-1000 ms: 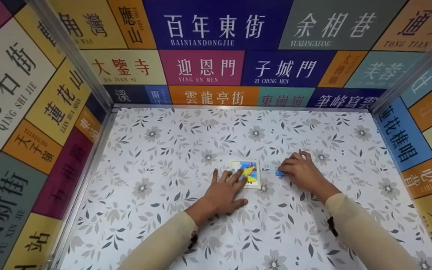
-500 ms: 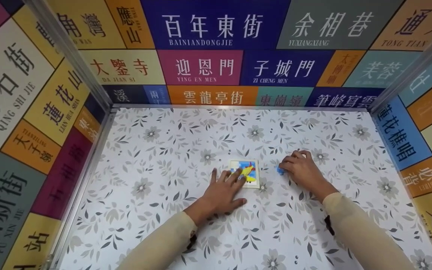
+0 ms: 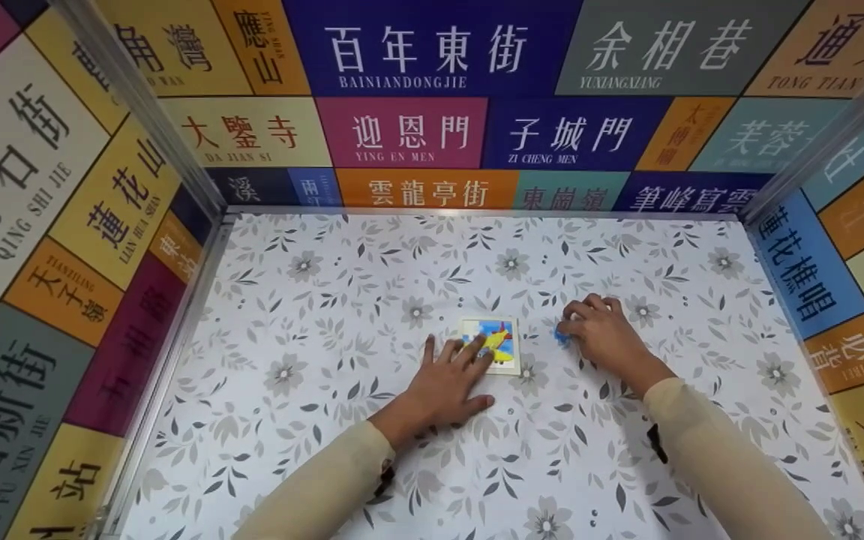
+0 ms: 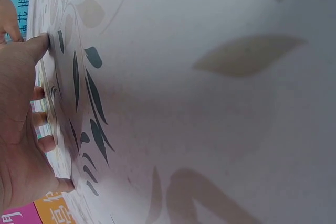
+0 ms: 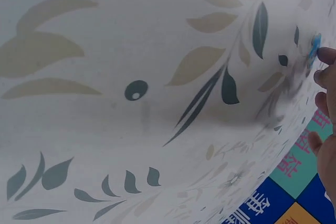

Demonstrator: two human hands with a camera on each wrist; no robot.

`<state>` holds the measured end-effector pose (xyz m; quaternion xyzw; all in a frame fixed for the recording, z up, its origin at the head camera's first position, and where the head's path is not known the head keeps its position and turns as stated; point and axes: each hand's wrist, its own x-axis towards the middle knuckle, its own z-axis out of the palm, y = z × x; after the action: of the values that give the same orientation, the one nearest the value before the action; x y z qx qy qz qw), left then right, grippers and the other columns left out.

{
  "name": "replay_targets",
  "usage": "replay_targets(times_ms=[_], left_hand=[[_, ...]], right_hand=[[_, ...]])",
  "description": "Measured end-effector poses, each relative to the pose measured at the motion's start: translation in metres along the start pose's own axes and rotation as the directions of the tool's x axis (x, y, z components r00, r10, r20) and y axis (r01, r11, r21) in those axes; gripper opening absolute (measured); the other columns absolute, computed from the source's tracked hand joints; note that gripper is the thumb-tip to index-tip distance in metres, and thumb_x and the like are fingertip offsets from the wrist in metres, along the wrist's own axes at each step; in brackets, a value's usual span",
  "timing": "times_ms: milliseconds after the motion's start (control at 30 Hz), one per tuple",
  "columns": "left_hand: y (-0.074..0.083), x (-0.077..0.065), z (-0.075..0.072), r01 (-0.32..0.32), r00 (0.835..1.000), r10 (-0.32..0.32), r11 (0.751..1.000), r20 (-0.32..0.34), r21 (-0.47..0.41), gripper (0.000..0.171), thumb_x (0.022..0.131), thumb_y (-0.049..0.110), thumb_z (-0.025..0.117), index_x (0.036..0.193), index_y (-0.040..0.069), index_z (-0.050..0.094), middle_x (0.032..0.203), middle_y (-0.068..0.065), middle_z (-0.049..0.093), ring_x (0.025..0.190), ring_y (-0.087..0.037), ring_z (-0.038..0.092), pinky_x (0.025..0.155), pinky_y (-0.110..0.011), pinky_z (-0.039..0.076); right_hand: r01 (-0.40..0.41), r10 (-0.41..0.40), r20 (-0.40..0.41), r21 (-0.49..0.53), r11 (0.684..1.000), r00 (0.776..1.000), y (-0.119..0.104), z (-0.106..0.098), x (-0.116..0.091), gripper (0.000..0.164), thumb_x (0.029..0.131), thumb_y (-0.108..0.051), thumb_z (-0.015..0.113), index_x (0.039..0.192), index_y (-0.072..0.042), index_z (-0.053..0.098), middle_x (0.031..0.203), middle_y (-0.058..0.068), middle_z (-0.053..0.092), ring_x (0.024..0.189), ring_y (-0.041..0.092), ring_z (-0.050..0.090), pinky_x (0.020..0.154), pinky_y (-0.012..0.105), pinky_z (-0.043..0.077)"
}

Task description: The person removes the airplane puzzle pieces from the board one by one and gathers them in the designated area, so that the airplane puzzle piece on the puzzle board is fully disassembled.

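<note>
A small square jigsaw puzzle (image 3: 507, 346) in a pale frame lies mid-table, with a yellow and red plane on blue in its picture. My left hand (image 3: 443, 390) rests on it with fingers spread, hiding its lower left part. In the left wrist view, the left hand (image 4: 18, 124) is seen side-on at the table. To the right of the frame, my right hand (image 3: 606, 341) pinches a small blue jigsaw piece (image 3: 561, 334), partly hidden by the fingertips. The right wrist view catches the blue piece (image 5: 314, 48) at the fingertips, close over the tabletop.
White cloth with grey leaves and flowers covers the table (image 3: 357, 300). Panels with large lettering form a back wall (image 3: 409, 135) and two side walls, with clear strips along the corners.
The blue piece, flat on the table at first, has been tilted up in my right fingers and has shifted slightly away from me. My left hand stays on the puzzle.
</note>
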<state>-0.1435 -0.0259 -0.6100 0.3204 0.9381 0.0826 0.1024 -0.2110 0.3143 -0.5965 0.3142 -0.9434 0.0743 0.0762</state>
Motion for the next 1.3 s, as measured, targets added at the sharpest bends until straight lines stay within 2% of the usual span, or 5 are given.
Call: replay_targets(times_ms=[167,400,767,1000,1300], left_hand=[[0.000,0.001,0.001,0.001,1.000,-0.001,1.000,0.007,0.001,0.079,0.111,0.067,0.045,0.177,0.027,0.028,0.188,-0.002,0.016,0.166,-0.034,0.033,0.131,-0.078,0.021],[0.000,0.003,0.002,0.019,0.999,-0.019,1.000,0.032,0.014,0.082,0.111,0.071,0.041,0.178,0.028,0.024,0.189,-0.002,0.013,0.167,-0.035,0.031,0.132,-0.077,0.019],[0.004,0.003,0.003,0.010,0.999,-0.012,0.999,0.032,0.047,0.083,0.112,0.070,0.038,0.179,0.024,0.021,0.188,0.008,0.015,0.166,-0.038,0.032,0.129,-0.081,0.018],[0.007,0.004,0.000,0.023,1.000,-0.024,0.999,0.020,0.034,0.081,0.112,0.069,0.040,0.178,0.024,0.027,0.187,0.009,0.020,0.165,-0.040,0.035,0.128,-0.082,0.020],[0.007,0.005,0.001,0.030,0.999,-0.030,1.000,0.043,0.010,0.081,0.112,0.068,0.041,0.178,0.024,0.027,0.188,0.009,0.016,0.167,-0.041,0.031,0.128,-0.084,0.016]], right_hand=[[-0.068,0.065,0.098,0.036,0.997,0.993,-0.005,-0.008,0.002,0.018,0.102,-0.007,0.074,0.112,-0.016,0.085,0.126,0.014,0.069,0.117,0.038,0.058,0.106,0.071,0.044],[-0.105,0.103,0.144,0.008,0.994,0.984,-0.011,-0.012,0.008,0.015,0.104,-0.012,0.071,0.111,-0.017,0.084,0.129,0.013,0.068,0.120,0.038,0.057,0.107,0.073,0.042],[-0.094,0.087,0.102,0.066,0.993,0.991,-0.029,-0.011,0.019,0.015,0.103,-0.014,0.074,0.115,-0.015,0.084,0.127,0.012,0.068,0.119,0.038,0.059,0.108,0.074,0.042],[-0.075,0.068,0.092,0.074,0.994,0.993,-0.044,-0.011,0.030,0.016,0.104,-0.014,0.075,0.117,-0.016,0.083,0.126,0.011,0.069,0.119,0.037,0.059,0.109,0.075,0.042],[-0.056,0.044,0.111,0.109,0.992,0.993,-0.063,-0.010,0.046,0.019,0.105,-0.019,0.075,0.123,-0.017,0.082,0.127,0.009,0.070,0.123,0.037,0.059,0.111,0.074,0.042]])
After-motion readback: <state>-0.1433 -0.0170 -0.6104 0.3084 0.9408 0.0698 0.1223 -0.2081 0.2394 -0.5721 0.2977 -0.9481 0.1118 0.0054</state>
